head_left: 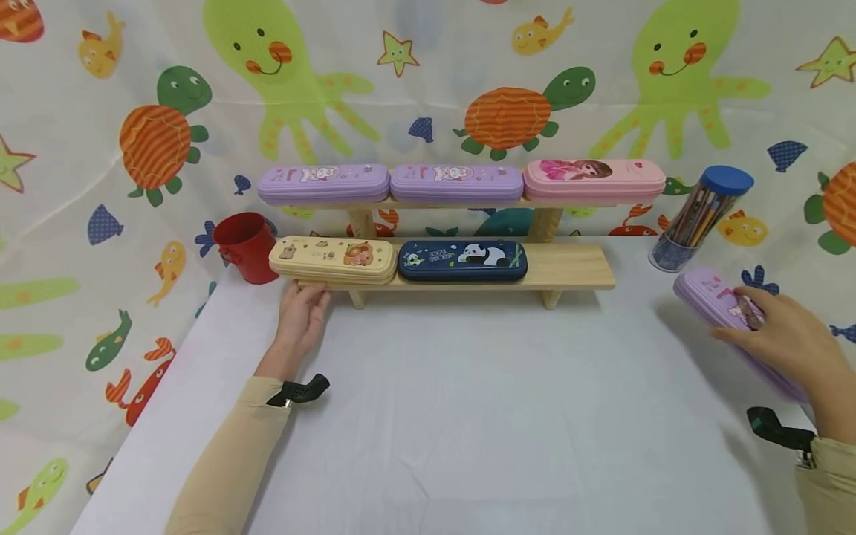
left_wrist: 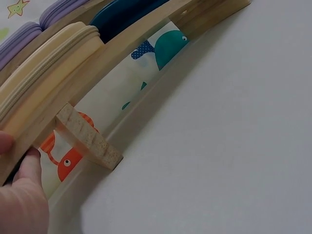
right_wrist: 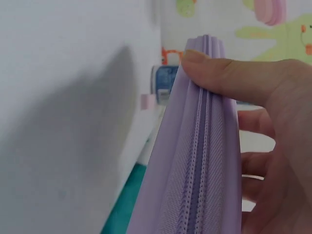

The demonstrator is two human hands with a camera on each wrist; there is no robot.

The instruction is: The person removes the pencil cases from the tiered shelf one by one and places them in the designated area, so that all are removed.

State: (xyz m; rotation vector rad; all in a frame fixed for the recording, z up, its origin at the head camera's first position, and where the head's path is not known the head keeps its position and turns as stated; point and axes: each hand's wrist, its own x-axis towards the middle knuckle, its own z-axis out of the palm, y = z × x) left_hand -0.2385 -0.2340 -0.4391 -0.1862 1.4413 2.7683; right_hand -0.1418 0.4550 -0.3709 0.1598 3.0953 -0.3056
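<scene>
My right hand [head_left: 789,334] grips a purple zippered pencil case [head_left: 712,293] by its long sides, tilted over the right side of the table. In the right wrist view its zipper [right_wrist: 202,161] faces the camera, with the thumb lying across it. My left hand [head_left: 304,316] holds the left end of a wooden two-tier shelf [head_left: 568,267], with a fingertip [left_wrist: 5,142] at the board's edge and another digit beneath it. Just above that hand, a cream pencil case [head_left: 331,260] lies on the lower board beside a navy panda pencil case [head_left: 461,261].
Two purple pencil cases [head_left: 323,183] and a pink one [head_left: 595,180] line the upper board. A red bucket [head_left: 245,249] stands left of the shelf. At right, a clear blue-lidded pencil container [head_left: 698,215] leans near a sea-animal curtain [head_left: 435,74]. White cloth [head_left: 455,416] covers the table.
</scene>
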